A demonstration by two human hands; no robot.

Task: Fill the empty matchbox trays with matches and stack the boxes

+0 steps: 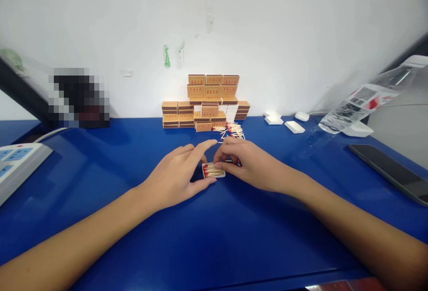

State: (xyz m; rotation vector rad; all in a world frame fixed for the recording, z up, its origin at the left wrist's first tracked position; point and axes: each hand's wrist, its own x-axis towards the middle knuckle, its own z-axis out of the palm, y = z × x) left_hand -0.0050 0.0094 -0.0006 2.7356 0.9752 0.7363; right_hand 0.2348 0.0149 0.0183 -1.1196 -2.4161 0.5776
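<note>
On the blue table lies a small white matchbox tray [220,176] filled with red-tipped matches [210,171]. My left hand [177,175] holds the tray from the left, thumb along its near side and fingers at its far side, with the index finger stretched out above. At the tray's right end, the bent fingers and thumb of my right hand [239,161] close over the matches; the fingertips partly hide what they grip. Loose matches [236,129] lie in a pile just beyond my hands, in front of the stacked matchboxes [212,91].
Several white empty trays [294,126] lie at the back right. A clear plastic bottle [359,97] leans there, with a dark phone [388,170] nearer me. A white power strip [20,166] sits at the left edge, and a pixelated dark object [80,99] stands by the wall.
</note>
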